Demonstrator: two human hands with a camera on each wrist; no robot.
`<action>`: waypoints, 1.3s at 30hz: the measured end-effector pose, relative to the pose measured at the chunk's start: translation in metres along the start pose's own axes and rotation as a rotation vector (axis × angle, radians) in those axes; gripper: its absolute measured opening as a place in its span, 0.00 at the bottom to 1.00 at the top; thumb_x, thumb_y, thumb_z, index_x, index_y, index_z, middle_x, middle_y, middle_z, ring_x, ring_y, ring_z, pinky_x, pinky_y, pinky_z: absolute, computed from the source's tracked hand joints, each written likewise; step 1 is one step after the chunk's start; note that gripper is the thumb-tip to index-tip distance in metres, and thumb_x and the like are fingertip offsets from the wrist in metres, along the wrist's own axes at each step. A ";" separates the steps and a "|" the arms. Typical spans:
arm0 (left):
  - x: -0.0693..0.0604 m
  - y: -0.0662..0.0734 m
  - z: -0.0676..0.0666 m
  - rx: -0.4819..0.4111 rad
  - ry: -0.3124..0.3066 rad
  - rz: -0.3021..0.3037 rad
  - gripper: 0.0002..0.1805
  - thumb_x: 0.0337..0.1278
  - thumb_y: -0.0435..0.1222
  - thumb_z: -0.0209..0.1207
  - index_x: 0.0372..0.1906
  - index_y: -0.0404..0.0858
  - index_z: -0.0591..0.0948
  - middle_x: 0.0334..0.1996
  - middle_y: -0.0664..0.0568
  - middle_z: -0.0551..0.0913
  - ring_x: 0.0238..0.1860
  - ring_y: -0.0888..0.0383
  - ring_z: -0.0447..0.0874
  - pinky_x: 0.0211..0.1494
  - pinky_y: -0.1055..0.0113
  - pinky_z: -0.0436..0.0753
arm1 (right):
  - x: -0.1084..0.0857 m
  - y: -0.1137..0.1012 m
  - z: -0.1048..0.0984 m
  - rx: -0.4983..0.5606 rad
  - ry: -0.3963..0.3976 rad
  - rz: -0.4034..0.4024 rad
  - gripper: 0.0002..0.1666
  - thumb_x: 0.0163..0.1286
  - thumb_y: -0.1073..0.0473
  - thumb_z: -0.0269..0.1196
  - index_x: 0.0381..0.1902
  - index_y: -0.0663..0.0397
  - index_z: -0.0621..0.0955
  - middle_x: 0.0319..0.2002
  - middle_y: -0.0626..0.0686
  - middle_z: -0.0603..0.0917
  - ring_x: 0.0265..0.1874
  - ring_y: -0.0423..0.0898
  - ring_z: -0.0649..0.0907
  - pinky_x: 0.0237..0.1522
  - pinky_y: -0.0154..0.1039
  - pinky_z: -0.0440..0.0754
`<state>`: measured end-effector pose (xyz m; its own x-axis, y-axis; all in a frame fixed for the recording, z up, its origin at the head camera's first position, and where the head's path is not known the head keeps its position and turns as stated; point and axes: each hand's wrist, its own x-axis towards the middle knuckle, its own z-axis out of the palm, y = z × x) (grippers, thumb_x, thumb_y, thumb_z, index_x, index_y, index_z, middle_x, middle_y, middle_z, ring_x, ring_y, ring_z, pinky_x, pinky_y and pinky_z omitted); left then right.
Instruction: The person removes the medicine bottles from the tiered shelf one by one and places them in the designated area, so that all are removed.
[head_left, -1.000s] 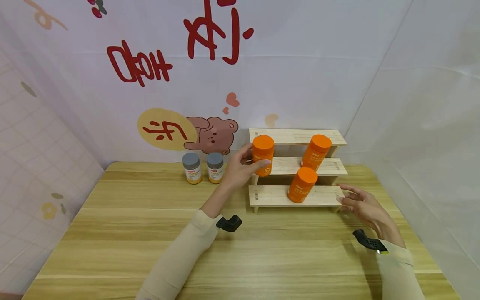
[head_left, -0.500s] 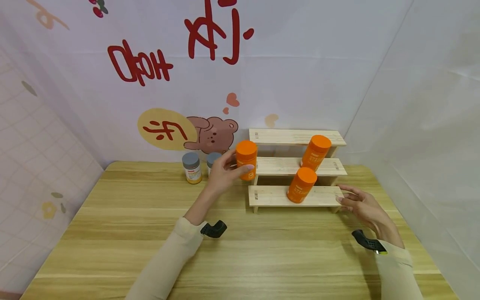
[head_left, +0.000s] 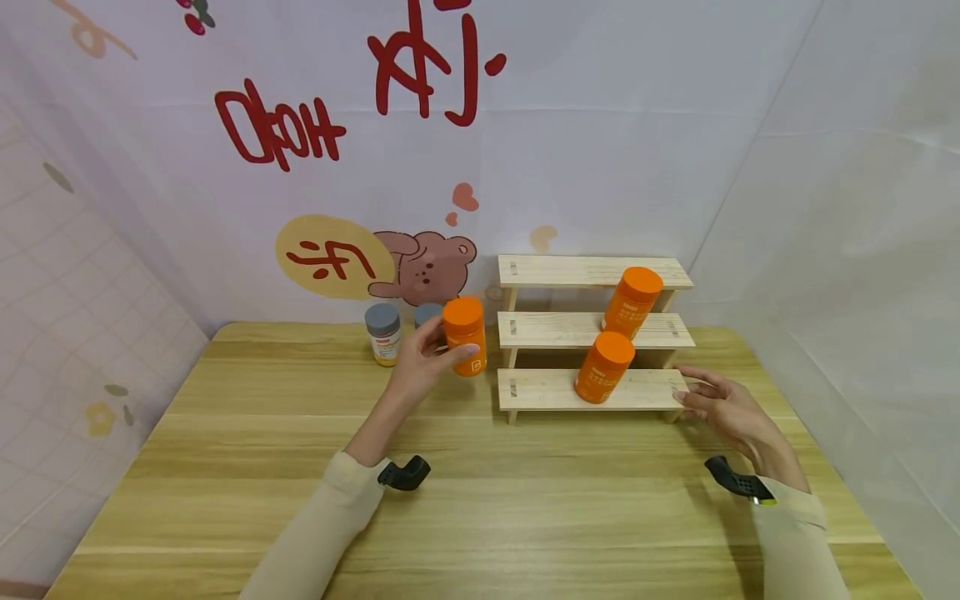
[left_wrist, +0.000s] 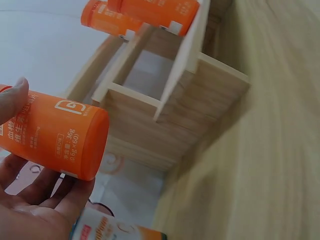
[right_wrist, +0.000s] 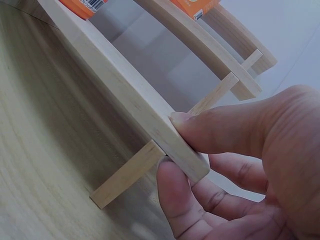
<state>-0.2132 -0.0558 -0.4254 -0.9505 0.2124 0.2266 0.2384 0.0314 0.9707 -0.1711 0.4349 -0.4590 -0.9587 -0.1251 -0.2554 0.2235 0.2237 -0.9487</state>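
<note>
Left wrist view: the thumb (left_wrist: 15, 100) presses the label side of an orange bottle (left_wrist: 57, 130) and the fingers (left_wrist: 75, 202) bend round its other side, so the left hand (head_left: 414, 367) grasps it, open no wider than the bottle itself. In the head view this bottle is just left of the wooden shelf (head_left: 542, 391), apart from it, orange lid uppermost. The right hand (head_left: 731, 417) pinches the right end of the shelf's lowest board, thumb on its top face, index fingertip beneath it beside a leg (right_wrist: 127, 175), the gap only as wide as the wood. On the shelf, a second orange bottle (head_left: 604, 368) stands right of centre on the lowest tier, and a third (head_left: 633, 303) farther right on the middle tier. Farther left of the shelf are two grey-capped bottles (head_left: 384, 333), one partly hidden behind the held bottle. The printed wall (head_left: 600, 150) is behind the shelf.
</note>
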 end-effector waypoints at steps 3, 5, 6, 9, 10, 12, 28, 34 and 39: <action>-0.004 -0.005 -0.003 0.015 -0.004 -0.008 0.28 0.62 0.36 0.70 0.67 0.44 0.77 0.58 0.44 0.84 0.58 0.51 0.83 0.66 0.56 0.82 | 0.000 0.001 0.000 -0.005 0.005 -0.003 0.44 0.74 0.61 0.65 0.80 0.60 0.57 0.43 0.42 0.83 0.41 0.39 0.82 0.45 0.36 0.87; -0.007 -0.009 -0.004 0.021 -0.007 -0.018 0.29 0.62 0.36 0.70 0.68 0.44 0.77 0.58 0.43 0.84 0.58 0.51 0.83 0.66 0.56 0.82 | 0.000 0.002 -0.001 -0.007 0.011 -0.004 0.43 0.74 0.60 0.65 0.79 0.60 0.58 0.43 0.43 0.83 0.41 0.39 0.82 0.45 0.36 0.87; -0.008 -0.011 -0.005 0.023 -0.009 -0.022 0.29 0.62 0.35 0.70 0.68 0.43 0.77 0.59 0.43 0.84 0.59 0.50 0.83 0.66 0.56 0.82 | 0.000 0.002 -0.001 -0.014 0.012 -0.005 0.43 0.74 0.60 0.65 0.79 0.59 0.59 0.43 0.43 0.83 0.41 0.39 0.82 0.45 0.37 0.87; -0.012 -0.016 -0.008 0.025 -0.007 -0.053 0.30 0.62 0.36 0.70 0.68 0.44 0.76 0.60 0.44 0.83 0.60 0.49 0.82 0.67 0.55 0.81 | 0.000 0.004 -0.001 -0.019 0.016 -0.007 0.42 0.74 0.60 0.65 0.79 0.59 0.60 0.44 0.43 0.82 0.41 0.39 0.82 0.45 0.37 0.87; -0.013 -0.018 -0.009 0.029 -0.007 -0.064 0.30 0.62 0.36 0.70 0.69 0.44 0.76 0.61 0.44 0.83 0.61 0.49 0.82 0.68 0.54 0.80 | 0.000 0.005 -0.001 -0.028 0.013 -0.010 0.41 0.75 0.60 0.65 0.79 0.59 0.59 0.44 0.43 0.82 0.41 0.39 0.82 0.45 0.37 0.87; -0.015 -0.022 -0.011 0.032 -0.006 -0.087 0.31 0.61 0.38 0.71 0.69 0.45 0.76 0.62 0.44 0.82 0.62 0.49 0.81 0.70 0.52 0.78 | 0.000 0.005 -0.001 -0.035 0.018 -0.011 0.41 0.75 0.60 0.65 0.79 0.59 0.59 0.44 0.43 0.82 0.41 0.38 0.82 0.45 0.37 0.87; -0.031 -0.043 -0.032 0.061 -0.015 -0.164 0.32 0.62 0.38 0.70 0.70 0.42 0.74 0.66 0.43 0.79 0.68 0.47 0.76 0.76 0.48 0.72 | -0.001 0.003 0.000 -0.101 0.019 0.008 0.45 0.75 0.54 0.65 0.81 0.59 0.56 0.47 0.41 0.82 0.45 0.37 0.82 0.49 0.36 0.87; -0.032 -0.047 -0.038 0.069 -0.018 -0.187 0.34 0.63 0.38 0.70 0.72 0.42 0.72 0.68 0.42 0.77 0.70 0.45 0.75 0.78 0.47 0.70 | -0.001 0.002 -0.001 -0.099 0.018 0.011 0.47 0.75 0.54 0.65 0.81 0.60 0.55 0.48 0.41 0.81 0.45 0.36 0.82 0.49 0.35 0.86; -0.031 -0.049 -0.043 0.081 -0.029 -0.194 0.35 0.63 0.37 0.69 0.73 0.42 0.71 0.69 0.41 0.76 0.71 0.44 0.74 0.78 0.47 0.68 | 0.001 0.002 -0.002 -0.087 0.017 0.007 0.46 0.75 0.55 0.65 0.81 0.60 0.55 0.49 0.42 0.80 0.45 0.37 0.82 0.49 0.36 0.87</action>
<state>-0.2038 -0.1065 -0.4771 -0.9745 0.2222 0.0323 0.0676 0.1528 0.9859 -0.1716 0.4371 -0.4607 -0.9603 -0.1068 -0.2576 0.2144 0.3080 -0.9269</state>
